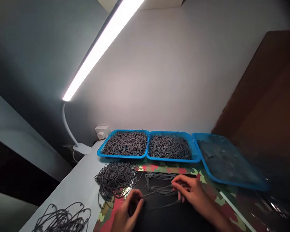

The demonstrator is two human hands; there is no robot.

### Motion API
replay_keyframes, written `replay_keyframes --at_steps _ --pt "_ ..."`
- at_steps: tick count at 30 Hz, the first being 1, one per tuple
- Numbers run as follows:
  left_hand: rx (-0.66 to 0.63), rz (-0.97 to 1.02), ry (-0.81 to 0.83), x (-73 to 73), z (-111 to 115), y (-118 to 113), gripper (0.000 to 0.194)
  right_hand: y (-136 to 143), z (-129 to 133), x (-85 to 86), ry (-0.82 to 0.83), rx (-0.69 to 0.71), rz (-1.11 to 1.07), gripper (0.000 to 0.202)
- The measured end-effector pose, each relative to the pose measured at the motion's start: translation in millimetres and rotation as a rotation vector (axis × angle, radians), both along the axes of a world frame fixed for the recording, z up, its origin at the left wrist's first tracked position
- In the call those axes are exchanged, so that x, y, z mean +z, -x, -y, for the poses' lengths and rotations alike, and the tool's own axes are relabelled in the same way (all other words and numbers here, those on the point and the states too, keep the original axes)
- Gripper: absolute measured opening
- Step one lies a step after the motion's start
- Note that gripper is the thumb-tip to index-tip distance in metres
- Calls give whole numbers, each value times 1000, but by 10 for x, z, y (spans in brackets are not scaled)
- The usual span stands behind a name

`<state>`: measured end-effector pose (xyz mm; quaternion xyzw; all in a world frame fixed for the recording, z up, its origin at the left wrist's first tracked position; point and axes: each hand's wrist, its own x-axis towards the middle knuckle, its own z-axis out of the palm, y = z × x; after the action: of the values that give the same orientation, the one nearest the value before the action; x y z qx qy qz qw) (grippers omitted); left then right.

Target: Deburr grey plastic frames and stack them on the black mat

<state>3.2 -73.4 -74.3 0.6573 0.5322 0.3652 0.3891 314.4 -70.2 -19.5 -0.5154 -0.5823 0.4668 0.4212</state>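
A thin grey cord point(157, 190) runs between my two hands above a black mat point(157, 212). My left hand point(128, 211) pinches one end between thumb and fingertips. Higher up on the right, my right hand point(189, 191) is closed on the same cord with thumb and forefinger. Part of the cord hangs in a blurred lower strand. Just behind lies a flat group of grey cords point(151, 175) laid side by side on the mat, partly covered by my right hand. Left of the mat is a tangled heap of grey cords point(114, 178).
Two blue baskets full of grey cords, the left basket point(122, 157) and the middle basket point(174, 160), stand by the wall. A third blue basket point(209, 174) holds clear plastic-like pieces, blurred. More cords point(65, 219) lie front left. A clamp lamp point(82, 148) stands at the left edge.
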Motion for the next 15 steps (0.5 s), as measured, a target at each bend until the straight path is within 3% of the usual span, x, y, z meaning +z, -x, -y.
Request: replay_keyframes --at_steps 4,9,12,15 --pt "36 119 32 151 -282 -88 64 92 -65 -134 41 -104 -66 66" --pt "-54 35 -38 485 -581 -286 58 58 -138 -233 -25 -222 12 77" --pt "3 -45 -121 507 -678 -353 52 42 -145 -224 -111 -247 86 73" --pt "48 -67 -157 423 -722 -354 49 24 -146 -202 -226 -254 183 55"
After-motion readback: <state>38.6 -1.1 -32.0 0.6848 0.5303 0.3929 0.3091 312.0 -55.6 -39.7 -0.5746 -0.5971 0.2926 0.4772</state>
